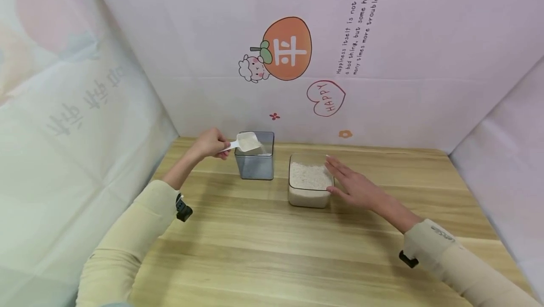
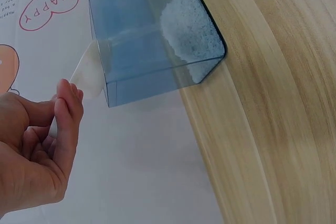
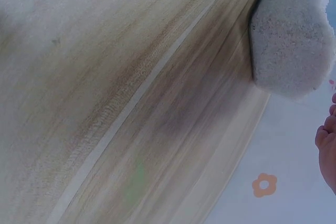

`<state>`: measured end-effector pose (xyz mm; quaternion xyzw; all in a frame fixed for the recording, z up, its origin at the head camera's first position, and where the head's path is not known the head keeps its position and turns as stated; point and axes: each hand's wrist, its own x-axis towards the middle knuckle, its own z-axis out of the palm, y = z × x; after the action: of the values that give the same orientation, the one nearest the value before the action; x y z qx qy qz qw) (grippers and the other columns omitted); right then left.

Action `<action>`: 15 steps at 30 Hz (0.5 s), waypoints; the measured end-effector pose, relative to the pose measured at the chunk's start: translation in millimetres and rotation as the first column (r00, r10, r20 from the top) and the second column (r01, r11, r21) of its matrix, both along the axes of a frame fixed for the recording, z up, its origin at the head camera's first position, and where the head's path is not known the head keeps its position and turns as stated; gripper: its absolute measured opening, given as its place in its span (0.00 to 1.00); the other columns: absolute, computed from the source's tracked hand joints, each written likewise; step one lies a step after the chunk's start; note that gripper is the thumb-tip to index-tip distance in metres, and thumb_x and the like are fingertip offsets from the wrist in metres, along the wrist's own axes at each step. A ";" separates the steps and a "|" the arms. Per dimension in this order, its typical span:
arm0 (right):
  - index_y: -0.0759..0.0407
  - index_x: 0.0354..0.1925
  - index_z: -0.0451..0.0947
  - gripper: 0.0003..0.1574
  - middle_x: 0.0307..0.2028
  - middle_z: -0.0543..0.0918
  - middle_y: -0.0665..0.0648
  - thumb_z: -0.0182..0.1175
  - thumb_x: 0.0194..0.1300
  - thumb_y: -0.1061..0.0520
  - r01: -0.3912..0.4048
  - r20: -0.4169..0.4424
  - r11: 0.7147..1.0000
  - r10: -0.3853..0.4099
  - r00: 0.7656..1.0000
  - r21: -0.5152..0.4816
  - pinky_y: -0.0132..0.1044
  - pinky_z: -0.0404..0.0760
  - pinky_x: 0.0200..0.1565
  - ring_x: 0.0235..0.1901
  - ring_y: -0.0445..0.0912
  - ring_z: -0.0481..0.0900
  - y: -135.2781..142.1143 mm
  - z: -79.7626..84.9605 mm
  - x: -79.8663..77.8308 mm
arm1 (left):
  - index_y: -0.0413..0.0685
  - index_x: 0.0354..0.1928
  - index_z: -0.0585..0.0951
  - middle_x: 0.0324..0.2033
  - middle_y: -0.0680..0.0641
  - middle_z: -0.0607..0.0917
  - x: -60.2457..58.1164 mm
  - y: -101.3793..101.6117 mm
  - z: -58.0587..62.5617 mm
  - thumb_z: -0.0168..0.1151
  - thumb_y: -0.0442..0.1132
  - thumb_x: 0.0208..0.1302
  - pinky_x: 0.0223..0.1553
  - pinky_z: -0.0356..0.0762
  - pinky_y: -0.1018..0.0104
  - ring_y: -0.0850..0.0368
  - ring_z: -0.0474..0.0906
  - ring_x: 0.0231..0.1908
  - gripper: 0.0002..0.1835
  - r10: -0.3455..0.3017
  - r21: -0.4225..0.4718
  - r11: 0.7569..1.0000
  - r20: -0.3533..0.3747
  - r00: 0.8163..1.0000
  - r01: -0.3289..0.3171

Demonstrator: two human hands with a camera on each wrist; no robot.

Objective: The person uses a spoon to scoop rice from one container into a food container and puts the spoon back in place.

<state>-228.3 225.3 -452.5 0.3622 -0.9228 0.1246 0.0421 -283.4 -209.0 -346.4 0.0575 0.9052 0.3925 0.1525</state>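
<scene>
My left hand [image 1: 211, 143] pinches the handle of a white measuring scoop [image 1: 248, 141] at the rim of a bluish see-through square container [image 1: 257, 167]. White grains like rice lie in the scoop, which tips to the right, and some spill into the container. A small heap of grains [image 2: 191, 27] shows at that container's bottom in the left wrist view. To the right stands a clear container [image 1: 309, 199] largely filled with the same grains. Its right rim is touched by my right hand [image 1: 357, 188], whose fingers are extended. Only part of that hand shows in the right wrist view.
Both containers stand on a wood-grain table [image 1: 255, 250], near its back edge. A printed white sheet [image 1: 204, 61] hangs directly behind, and pale sheets [image 1: 55, 108] close off the left and right sides.
</scene>
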 end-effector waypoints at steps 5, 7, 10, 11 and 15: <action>0.66 0.77 0.49 0.46 0.78 0.49 0.67 0.52 0.76 0.42 -0.002 0.001 1.000 0.002 1.000 -0.001 0.57 0.69 0.67 0.75 0.61 0.54 -2.7 1.5 -2.0 | 0.21 0.40 0.82 0.24 0.41 0.86 -3.8 -1.9 -1.2 0.53 0.28 0.71 0.25 0.82 0.74 0.64 0.80 0.18 0.12 -0.017 -0.050 0.999 -0.042 0.999 0.015; 0.66 0.77 0.49 0.46 0.78 0.50 0.67 0.52 0.76 0.43 -0.001 -0.006 1.000 0.001 1.000 -0.002 0.57 0.69 0.66 0.75 0.61 0.55 -2.3 1.3 -2.7 | 0.22 0.39 0.82 0.24 0.42 0.85 -6.0 -0.3 -2.7 0.54 0.28 0.71 0.25 0.82 0.73 0.64 0.80 0.18 0.12 -0.024 -0.074 0.997 -0.053 0.998 0.020; 0.66 0.77 0.49 0.46 0.78 0.50 0.67 0.52 0.76 0.43 0.003 -0.005 1.000 -0.003 1.000 -0.005 0.57 0.69 0.66 0.75 0.61 0.55 -0.4 0.1 -2.1 | 0.24 0.40 0.83 0.24 0.42 0.85 -7.4 3.6 -4.4 0.55 0.29 0.71 0.26 0.83 0.72 0.63 0.81 0.19 0.11 -0.039 -0.114 0.993 -0.071 0.997 0.031; 0.66 0.77 0.49 0.46 0.78 0.50 0.67 0.52 0.76 0.43 0.005 -0.005 1.000 -0.005 1.000 -0.004 0.57 0.69 0.66 0.75 0.61 0.55 0.2 -0.5 -1.7 | 0.24 0.40 0.83 0.24 0.42 0.85 -7.7 4.6 -5.3 0.55 0.29 0.70 0.26 0.83 0.72 0.63 0.81 0.19 0.11 -0.043 -0.126 0.992 -0.076 0.996 0.033; 0.65 0.77 0.48 0.46 0.78 0.48 0.66 0.50 0.76 0.41 0.012 0.001 1.000 -0.012 1.000 0.005 0.57 0.70 0.65 0.74 0.61 0.58 2.3 -2.2 0.1 | 0.24 0.42 0.83 0.24 0.42 0.86 -8.8 6.9 -8.0 0.55 0.29 0.71 0.26 0.83 0.71 0.62 0.82 0.20 0.12 -0.061 -0.158 0.986 -0.096 0.993 0.045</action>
<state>-228.1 227.6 -454.7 0.3568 -0.9252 0.1224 0.0414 -292.3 -202.1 -354.4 0.0892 0.9378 0.3130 0.1209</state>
